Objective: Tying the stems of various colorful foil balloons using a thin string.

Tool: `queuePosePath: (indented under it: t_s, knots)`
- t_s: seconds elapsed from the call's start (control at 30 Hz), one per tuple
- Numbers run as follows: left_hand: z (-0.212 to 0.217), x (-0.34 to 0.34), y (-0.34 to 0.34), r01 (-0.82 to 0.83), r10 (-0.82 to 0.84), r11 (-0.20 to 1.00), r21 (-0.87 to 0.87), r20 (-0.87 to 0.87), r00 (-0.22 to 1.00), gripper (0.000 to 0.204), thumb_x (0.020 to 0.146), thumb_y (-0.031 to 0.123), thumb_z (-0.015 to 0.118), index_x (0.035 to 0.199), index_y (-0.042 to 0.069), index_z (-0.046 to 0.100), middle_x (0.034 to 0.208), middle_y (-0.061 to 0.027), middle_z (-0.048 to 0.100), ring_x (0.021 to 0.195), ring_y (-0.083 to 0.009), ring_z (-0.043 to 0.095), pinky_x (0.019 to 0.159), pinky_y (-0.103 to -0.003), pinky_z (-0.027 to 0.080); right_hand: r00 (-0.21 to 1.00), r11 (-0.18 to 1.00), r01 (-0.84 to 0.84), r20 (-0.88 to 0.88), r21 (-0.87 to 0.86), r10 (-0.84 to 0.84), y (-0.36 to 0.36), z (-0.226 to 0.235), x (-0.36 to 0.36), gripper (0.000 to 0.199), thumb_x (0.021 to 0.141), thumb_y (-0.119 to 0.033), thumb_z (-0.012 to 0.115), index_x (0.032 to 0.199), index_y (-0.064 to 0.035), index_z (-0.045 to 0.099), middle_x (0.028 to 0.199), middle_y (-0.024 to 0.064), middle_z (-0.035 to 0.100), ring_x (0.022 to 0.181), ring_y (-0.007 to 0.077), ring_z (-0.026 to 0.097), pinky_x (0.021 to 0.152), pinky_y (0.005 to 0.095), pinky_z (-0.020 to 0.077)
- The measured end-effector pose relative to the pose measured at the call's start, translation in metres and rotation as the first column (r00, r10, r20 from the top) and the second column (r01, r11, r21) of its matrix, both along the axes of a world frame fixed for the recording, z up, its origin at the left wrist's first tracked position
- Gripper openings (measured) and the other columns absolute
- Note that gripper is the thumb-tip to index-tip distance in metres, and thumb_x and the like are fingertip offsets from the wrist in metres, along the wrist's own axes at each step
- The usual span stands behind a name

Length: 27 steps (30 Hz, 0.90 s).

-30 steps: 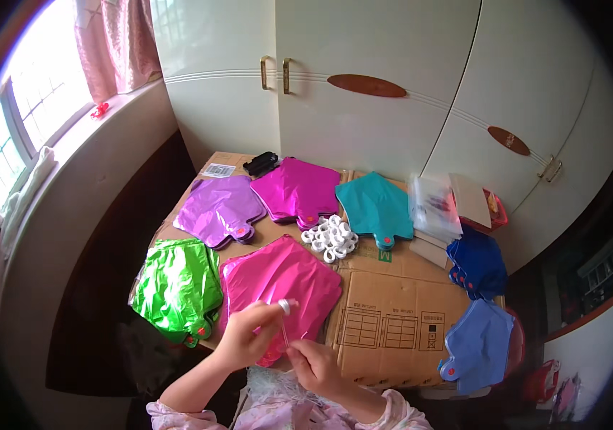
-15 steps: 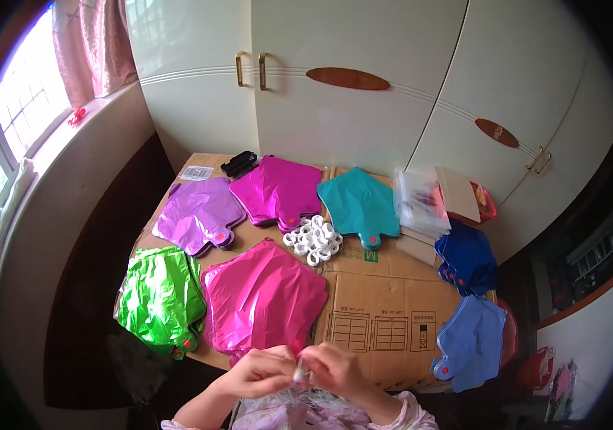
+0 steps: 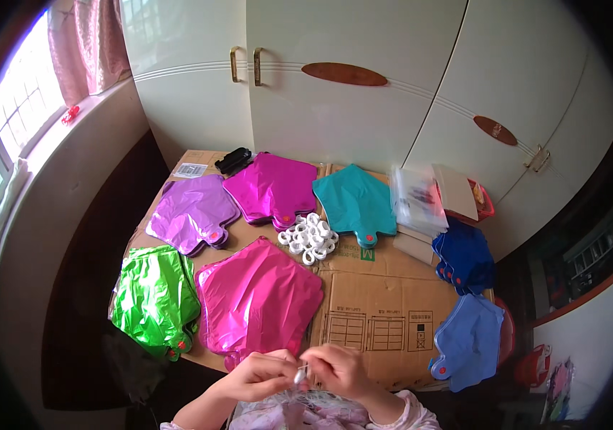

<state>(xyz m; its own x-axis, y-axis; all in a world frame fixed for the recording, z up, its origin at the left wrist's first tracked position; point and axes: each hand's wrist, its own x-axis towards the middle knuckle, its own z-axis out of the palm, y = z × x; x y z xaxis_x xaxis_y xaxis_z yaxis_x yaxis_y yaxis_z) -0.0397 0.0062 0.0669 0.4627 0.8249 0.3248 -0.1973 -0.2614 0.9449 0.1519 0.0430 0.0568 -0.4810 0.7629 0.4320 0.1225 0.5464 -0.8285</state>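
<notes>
Meeting at the table edge, left hand (image 3: 257, 375) and right hand (image 3: 341, 370) pinch 1 small silvery piece (image 3: 299, 374) together.

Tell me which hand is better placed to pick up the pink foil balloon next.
Left, probably. The left hand sits right at the lower edge of the flat pink foil balloon, near its neck. The right hand lies over the brown cardboard sheet beside it. Both pinch a small white piece between them.

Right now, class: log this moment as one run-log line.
left hand: pinching small white ring | right hand: pinching same ring | nearest: pink foil balloon | surface: cardboard
</notes>
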Motion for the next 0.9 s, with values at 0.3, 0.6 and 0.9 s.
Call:
queuePosePath:
  t_s: [0.3, 0.6, 0.9]
  knots:
    - [-0.006, 0.004, -0.008, -0.166, 0.172, 0.984, -0.064, 0.096, 0.980, 0.016, 0.074, 0.000, 0.063, 0.089, 0.004, 0.066, 0.078, -0.0072, 0.061, 0.078, -0.0201, 0.053, 0.072, -0.031, 0.044, 0.999, 0.999, -0.025, 0.031, 0.034, 0.024, -0.004, 0.002, 0.001, 0.008, 0.080, -0.007, 0.062, 0.087, -0.0058, 0.062, 0.065, 0.0072, 0.058, 0.053, 0.0205, 0.059, 0.048, 0.0315, 0.0462]
    - [-0.008, 0.006, -0.005, -0.273, 0.263, 0.958, -0.083, -0.113, 0.958, 0.012, 0.074, 0.003, 0.062, 0.086, 0.002, 0.064, 0.078, -0.0051, 0.060, 0.079, -0.0193, 0.052, 0.072, -0.032, 0.042, 0.990, 0.994, -0.095, 0.114, 0.057, 0.088, -0.010, -0.002, 0.005, 0.010, 0.079, -0.009, 0.064, 0.088, -0.0077, 0.061, 0.064, 0.0072, 0.057, 0.054, 0.0207, 0.059, 0.049, 0.0319, 0.0457]
    - [-0.015, 0.015, 0.006, -0.336, 0.342, 0.939, 0.065, -0.220, 0.913, 0.018, 0.078, -0.003, 0.058, 0.096, 0.001, 0.064, 0.078, -0.0075, 0.056, 0.078, -0.0183, 0.051, 0.068, -0.027, 0.043, 0.995, 0.994, 0.083, 0.044, 0.070, -0.086, -0.013, 0.001, -0.001, 0.007, 0.075, -0.002, 0.067, 0.081, -0.0042, 0.064, 0.066, 0.0065, 0.057, 0.055, 0.0174, 0.057, 0.048, 0.0277, 0.0447]
